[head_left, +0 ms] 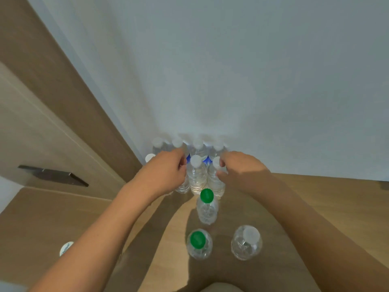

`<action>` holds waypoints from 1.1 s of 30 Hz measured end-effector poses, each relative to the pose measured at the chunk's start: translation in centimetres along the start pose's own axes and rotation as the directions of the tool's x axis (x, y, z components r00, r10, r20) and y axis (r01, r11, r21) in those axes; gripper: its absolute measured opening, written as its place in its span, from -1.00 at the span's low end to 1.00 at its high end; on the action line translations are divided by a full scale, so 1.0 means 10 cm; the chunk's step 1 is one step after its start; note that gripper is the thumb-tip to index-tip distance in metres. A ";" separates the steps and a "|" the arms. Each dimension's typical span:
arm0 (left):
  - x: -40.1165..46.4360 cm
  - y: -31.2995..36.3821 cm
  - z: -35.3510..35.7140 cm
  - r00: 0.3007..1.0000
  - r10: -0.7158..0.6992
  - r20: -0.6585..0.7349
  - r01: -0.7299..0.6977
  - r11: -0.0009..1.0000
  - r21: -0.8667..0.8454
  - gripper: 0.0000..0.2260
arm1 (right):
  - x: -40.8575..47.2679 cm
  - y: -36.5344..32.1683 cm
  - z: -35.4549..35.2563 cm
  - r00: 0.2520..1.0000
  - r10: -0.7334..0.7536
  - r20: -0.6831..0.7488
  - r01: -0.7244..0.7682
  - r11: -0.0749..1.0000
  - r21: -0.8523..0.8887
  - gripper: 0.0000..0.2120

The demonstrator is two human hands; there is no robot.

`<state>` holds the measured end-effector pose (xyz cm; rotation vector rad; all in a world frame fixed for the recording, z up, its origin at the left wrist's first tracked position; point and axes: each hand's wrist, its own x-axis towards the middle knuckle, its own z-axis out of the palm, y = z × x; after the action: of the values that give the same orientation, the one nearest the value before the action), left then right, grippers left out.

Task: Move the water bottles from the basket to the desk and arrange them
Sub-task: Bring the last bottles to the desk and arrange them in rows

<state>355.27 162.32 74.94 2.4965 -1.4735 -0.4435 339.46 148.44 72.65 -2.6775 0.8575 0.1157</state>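
Bottles (196, 175) stand in rows on surface (336, 207) vs. wall (252, 81); 3 more bottles (207, 209) in front, nearer the person.

The left hand (166, 171) covers the cap and upper body of a clear bottle (182, 187) in the second row on the wooden desk (336, 199), and nearly all of its white-capped neighbour (149, 158). The right hand (242, 171) hides the far side of another bottle (215, 180). Back-row labels (207, 159) show only as blue slivers, unreadable. A white cap (66, 248) peeks from behind the left forearm. Both forearms run off the bottom edge.
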 end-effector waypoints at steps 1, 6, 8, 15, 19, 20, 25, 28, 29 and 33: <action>-0.10 -0.01 -0.03 1.000 0.004 0.024 -0.004 1.000 -0.016 -0.95 | -0.04 -0.02 0.00 0.998 -0.045 0.046 0.045 0.999 -0.001 -0.73; -0.54 0.02 0.08 0.976 0.081 0.201 -0.085 0.996 0.010 -0.86 | -0.13 -0.14 0.16 0.957 -0.149 0.247 0.142 0.989 0.048 -0.51; -0.65 0.07 0.18 0.959 0.117 0.259 -0.126 0.992 0.020 -0.78 | -0.15 -0.18 0.25 0.943 -0.199 0.268 0.192 0.980 0.054 -0.47; -0.85 0.13 0.71 0.931 0.082 0.356 -0.116 0.990 0.075 -0.60 | -0.19 -0.25 0.42 0.943 -0.265 0.203 0.286 0.955 -0.080 -0.63; -0.87 0.11 0.77 0.939 0.099 0.328 -0.145 0.983 0.116 -0.64 | -0.18 -0.26 0.43 0.943 -0.244 0.228 0.272 0.957 -0.099 -0.72; -0.88 0.10 0.75 0.942 0.114 0.315 -0.151 0.984 0.095 -0.67 | -0.18 -0.26 0.41 0.943 -0.233 0.239 0.261 0.960 -0.096 -0.73; -0.95 -0.17 0.61 0.967 0.092 0.239 -0.116 0.989 0.087 -0.74 | -0.11 -0.29 0.33 0.943 -0.225 0.247 0.257 0.961 -0.104 -0.77; -0.98 -0.33 0.52 0.975 0.082 0.207 -0.105 0.990 0.099 -0.76 | -0.08 -0.39 0.25 0.940 -0.253 0.227 0.285 0.950 -0.125 -0.78; -0.99 -0.38 0.49 0.977 0.066 0.201 -0.088 0.991 0.103 -0.77 | -0.08 -0.44 0.23 0.939 -0.262 0.222 0.296 0.946 -0.136 -0.78; -0.99 -0.57 0.34 0.983 0.011 0.181 -0.034 0.992 0.125 -0.77 | -0.02 -0.59 0.13 0.937 -0.292 0.193 0.324 0.933 -0.159 -0.77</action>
<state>354.18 173.60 71.38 2.5933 -1.6441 -0.6030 342.71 153.55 73.14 -2.8890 0.3824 0.3563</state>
